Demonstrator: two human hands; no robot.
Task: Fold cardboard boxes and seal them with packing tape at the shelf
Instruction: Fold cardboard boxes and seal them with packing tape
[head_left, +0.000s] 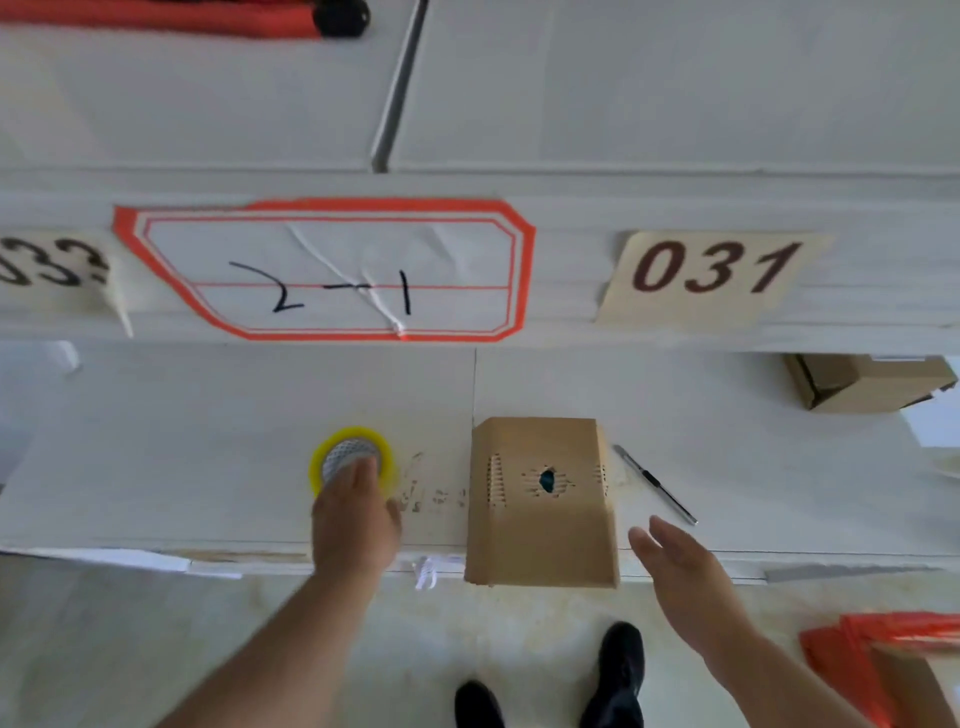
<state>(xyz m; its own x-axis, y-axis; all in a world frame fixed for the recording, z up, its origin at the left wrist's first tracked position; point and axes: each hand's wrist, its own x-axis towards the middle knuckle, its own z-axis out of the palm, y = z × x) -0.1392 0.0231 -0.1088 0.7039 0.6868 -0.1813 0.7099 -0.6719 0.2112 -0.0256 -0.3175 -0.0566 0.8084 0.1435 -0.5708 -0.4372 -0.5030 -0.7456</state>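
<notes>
My left hand (353, 525) is resting on the yellow packing-tape roll (351, 460), grip hidden; my right hand (680, 571), fingers spread, is hovering nearer the brown cardboard box (540, 504) at ten o'clock.

Both forearms are bare from the lower edge of the view up to the wrists — no sleeve, cuff or glove shows on either one. The left hand (356, 525) carries no ring, watch or band that can be made out, and the same holds for the right hand (685, 577), whose wrist is likewise uncovered. Below, between the two arms, a pair of black shoes (618, 675) shows against the pale floor — smooth, slightly glossy uppers with rounded toes. The one on the person's left is cut off by the bottom edge, so only its toe shows; fastenings cannot be made out.
</notes>
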